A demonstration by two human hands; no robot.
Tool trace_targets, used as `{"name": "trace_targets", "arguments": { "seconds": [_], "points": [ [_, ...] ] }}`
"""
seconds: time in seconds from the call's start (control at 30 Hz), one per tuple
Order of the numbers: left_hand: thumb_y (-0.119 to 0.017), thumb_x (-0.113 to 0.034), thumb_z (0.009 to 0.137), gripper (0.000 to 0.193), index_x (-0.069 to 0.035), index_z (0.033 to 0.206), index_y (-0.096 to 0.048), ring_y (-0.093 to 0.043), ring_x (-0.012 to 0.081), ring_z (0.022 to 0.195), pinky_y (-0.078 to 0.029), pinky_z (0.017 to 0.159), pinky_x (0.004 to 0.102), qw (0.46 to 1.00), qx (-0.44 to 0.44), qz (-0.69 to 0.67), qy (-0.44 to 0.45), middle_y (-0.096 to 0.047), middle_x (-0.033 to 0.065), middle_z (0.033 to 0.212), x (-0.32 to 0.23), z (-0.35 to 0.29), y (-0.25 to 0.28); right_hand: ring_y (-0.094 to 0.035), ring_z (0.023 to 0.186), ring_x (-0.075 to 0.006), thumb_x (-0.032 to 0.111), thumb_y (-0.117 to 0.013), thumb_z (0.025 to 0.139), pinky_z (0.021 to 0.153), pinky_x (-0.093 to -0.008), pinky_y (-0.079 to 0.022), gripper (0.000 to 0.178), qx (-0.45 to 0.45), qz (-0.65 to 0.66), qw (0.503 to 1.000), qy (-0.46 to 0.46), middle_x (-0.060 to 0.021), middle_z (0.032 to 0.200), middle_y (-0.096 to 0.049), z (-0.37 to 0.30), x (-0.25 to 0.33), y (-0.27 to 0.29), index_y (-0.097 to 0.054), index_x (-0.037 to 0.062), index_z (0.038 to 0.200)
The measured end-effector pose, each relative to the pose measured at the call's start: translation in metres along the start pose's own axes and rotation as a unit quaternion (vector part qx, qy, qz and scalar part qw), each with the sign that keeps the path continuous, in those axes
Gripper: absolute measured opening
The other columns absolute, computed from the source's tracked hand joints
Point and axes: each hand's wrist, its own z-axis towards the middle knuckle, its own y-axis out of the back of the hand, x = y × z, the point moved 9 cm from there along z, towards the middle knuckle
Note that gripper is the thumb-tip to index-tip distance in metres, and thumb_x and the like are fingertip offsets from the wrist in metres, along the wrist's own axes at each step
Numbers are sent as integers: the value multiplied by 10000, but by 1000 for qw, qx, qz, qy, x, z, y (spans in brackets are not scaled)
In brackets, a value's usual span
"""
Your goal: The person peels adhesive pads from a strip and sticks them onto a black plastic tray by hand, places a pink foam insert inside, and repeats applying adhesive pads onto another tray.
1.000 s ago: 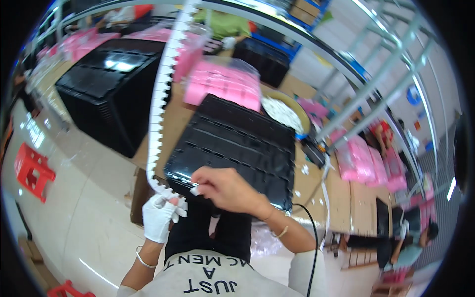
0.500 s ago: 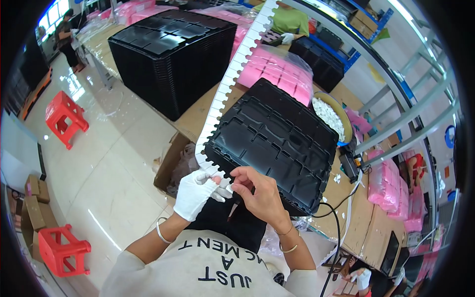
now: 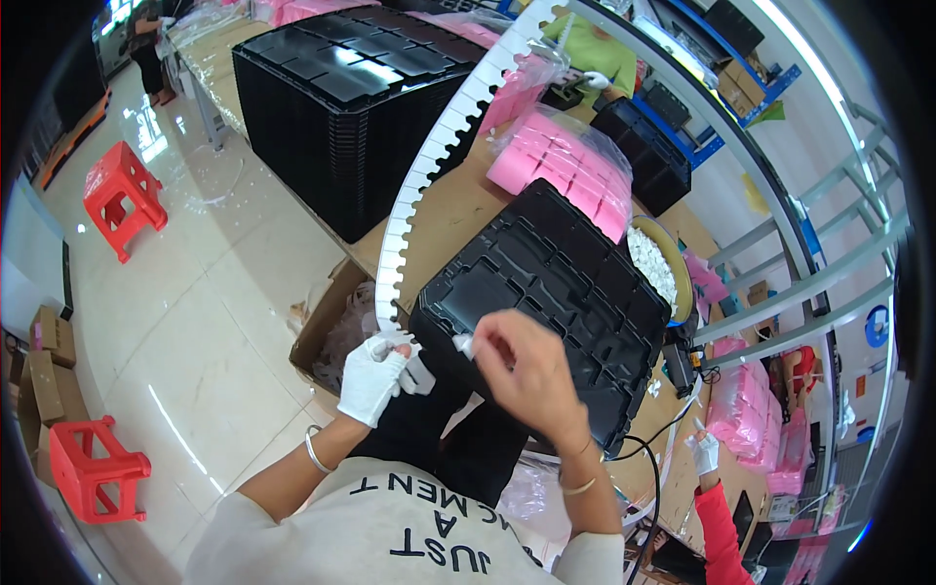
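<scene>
In my gloved left hand (image 3: 372, 382) the lower end of a long white notched strip (image 3: 391, 255) is gripped between thumb and fingers. The strip curves up and away past the far side of the table. My bare right hand (image 3: 536, 378) pinches a small white scrap (image 3: 463, 344) between thumb and fingertips, apart from the strip. It hovers over the near edge of a stack of black moulded plastic trays (image 3: 575, 268). Below my left hand, an open cardboard box (image 3: 310, 353) contains translucent white material, hard to make out.
A taller black tray stack (image 3: 302, 146) stands at the far left of the table. Behind the trays lie bagged pink foam blocks (image 3: 565, 161); a yellowish tub (image 3: 685, 288) of white bits sits at right. Red stools (image 3: 122, 195) stand on the floor. A co-worker's red sleeve (image 3: 717, 531) reaches in lower right.
My right hand has moved right and up from my left hand, carrying the white scrap. My left hand has shifted slightly left, and the strip bows more. A co-worker's red-sleeved arm now reaches in.
</scene>
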Motion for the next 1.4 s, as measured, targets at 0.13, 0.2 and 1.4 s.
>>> {"name": "trace_targets", "arguments": {
  "seconds": [0.13, 0.2, 1.4],
  "points": [
    [-690, -90, 927, 85, -8, 944, -672, -601, 106, 512, -448, 471, 245, 996, -38, 72, -29, -670, 37, 748, 43, 19, 39, -664, 688, -318, 84, -630, 854, 642, -395, -522, 81, 71, -16, 996, -44, -145, 759, -659, 44, -41, -4, -644, 7, 837],
    [-715, -75, 892, 92, -18, 870, -646, -598, 98, 533, -466, 480, 252, 991, -58, 114, -38, -657, 39, 728, 49, 17, 48, -671, 690, -336, 99, -625, 836, 660, -412, -528, 107, 120, -40, 990, -55, -155, 737, -674, 57, -53, -13, -659, -2, 825],
    [-753, -150, 905, 160, -46, 967, -648, -630, 98, 597, -426, 496, 193, 997, 78, -14, 0, -700, 71, 844, -18, -31, -15, -634, 673, -264, 30, -612, 909, 645, -341, -510, 43, -1, 51, 999, -16, -97, 741, -617, -31, -8, 1, -593, -6, 925]
  ]
}}
